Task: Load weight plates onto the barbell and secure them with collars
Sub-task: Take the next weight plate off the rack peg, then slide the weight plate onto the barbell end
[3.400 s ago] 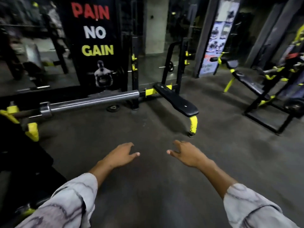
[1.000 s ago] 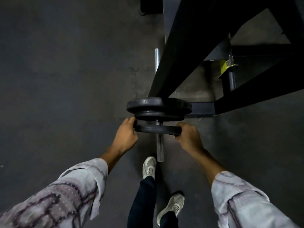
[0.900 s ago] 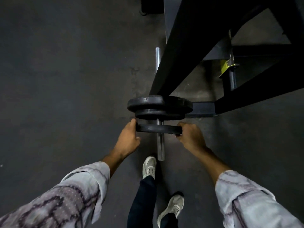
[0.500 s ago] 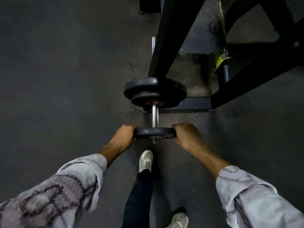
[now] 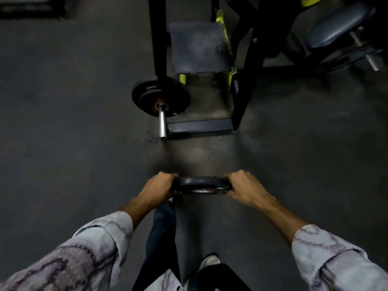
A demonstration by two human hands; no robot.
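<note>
One small weight plate (image 5: 202, 185) hangs edge-up over the floor (image 5: 73, 127), clear of the storage peg (image 5: 162, 122). The left hand (image 5: 159, 186) and right hand (image 5: 241, 186) are clenched on opposite rims, probably to balance its weight. Two plates (image 5: 160, 97), it seems, sit on that peg beside the rack frame (image 5: 244, 85).

— What stands at the far side of the floor (image 5: 63, 127)?

— A black steel rack frame (image 5: 157, 38), its posts rising near the far edge, with a flat grey platform (image 5: 199, 49) between them and yellow fittings (image 5: 223, 24) beside it.

— And toward the far right corner?

— A padded dark seat (image 5: 340, 26) on a black stand, with a short metal peg (image 5: 372, 65) sticking out below it.

— Anything near the close edge?

— Dark trouser legs (image 5: 159, 238) and one pale shoe (image 5: 209, 262) on the grey floor.
</note>
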